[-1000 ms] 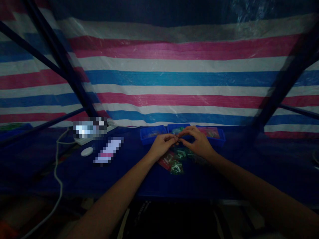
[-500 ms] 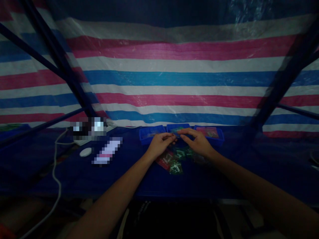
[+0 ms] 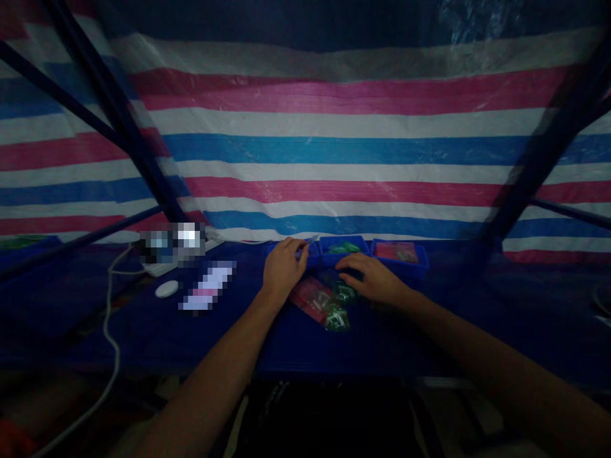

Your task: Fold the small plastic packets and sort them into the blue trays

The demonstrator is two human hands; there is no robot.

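Packets (image 3: 310, 299) in glossy red and green film, pale bits showing inside, lie clustered just in front of the middle tray (image 3: 329, 260). Your left hand (image 3: 284, 264) is at the tray left of it, thumb and forefinger close together near a clear sliver (image 3: 314, 239), though it's unclear whether they pinch it, while your right hand (image 3: 375, 278), thumb and forefinger apart, is before the middle tray. Since the earlier frame, your left hand has shifted leftward, away from your right.
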